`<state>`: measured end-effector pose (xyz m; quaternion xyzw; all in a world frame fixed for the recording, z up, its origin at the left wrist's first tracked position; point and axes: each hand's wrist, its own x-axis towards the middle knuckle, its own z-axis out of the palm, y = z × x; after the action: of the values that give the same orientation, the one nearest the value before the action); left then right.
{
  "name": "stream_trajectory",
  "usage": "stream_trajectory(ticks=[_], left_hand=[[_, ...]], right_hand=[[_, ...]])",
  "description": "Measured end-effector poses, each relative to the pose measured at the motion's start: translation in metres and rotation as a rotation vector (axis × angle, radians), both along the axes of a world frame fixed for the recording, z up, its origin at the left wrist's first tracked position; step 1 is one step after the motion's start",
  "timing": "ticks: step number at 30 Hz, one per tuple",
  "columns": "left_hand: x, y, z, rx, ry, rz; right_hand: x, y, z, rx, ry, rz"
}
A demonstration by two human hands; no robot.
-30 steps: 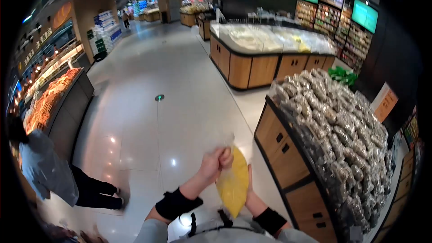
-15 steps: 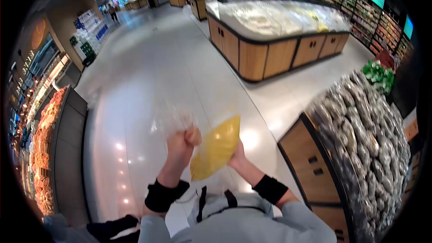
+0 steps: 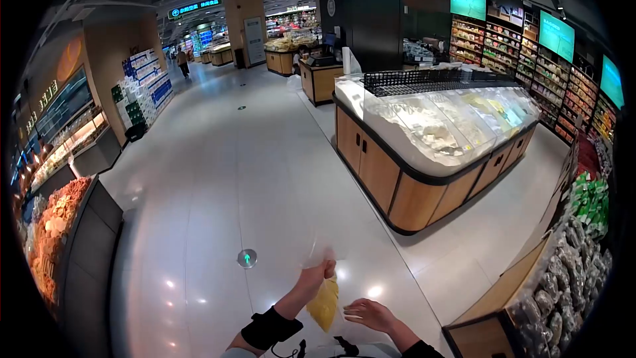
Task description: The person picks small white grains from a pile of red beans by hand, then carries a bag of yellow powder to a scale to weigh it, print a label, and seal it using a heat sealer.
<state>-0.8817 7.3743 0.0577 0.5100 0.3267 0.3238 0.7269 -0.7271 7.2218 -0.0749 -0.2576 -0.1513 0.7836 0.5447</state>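
My left grip [image 3: 320,270] is closed in a fist around the gathered top of a clear plastic bag [image 3: 322,306], whose yellow contents hang below as a tapering pouch, above the glossy, pale floor [image 3: 199,219]. My right grip [image 3: 371,315], just to the right of the bag, is open and holds nothing, its fingers loosely spread and slightly curved. Left of the bag, a round disc [image 3: 247,258] with a green arrow marks the floor. Beyond the bag, to its right, stands a round-cornered, wood-panelled display island [image 3: 417,202]; farther right, lumpy, shiny-wrapped packs [image 3: 563,292] are heaped.
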Motion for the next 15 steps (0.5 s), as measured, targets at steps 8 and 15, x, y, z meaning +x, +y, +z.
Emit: stream_trajectory(ticks=[8,15], left_hand=[[0.045,0.267,-0.057,-0.045,-0.032,0.046],[0.034,0.502,-0.070,-0.049,-0.054,0.345]], right_hand=[[0.175,0.176,-0.048,-0.238,-0.301,-0.586],[0.224,0.528,-0.001,-0.061,-0.289,-0.380]])
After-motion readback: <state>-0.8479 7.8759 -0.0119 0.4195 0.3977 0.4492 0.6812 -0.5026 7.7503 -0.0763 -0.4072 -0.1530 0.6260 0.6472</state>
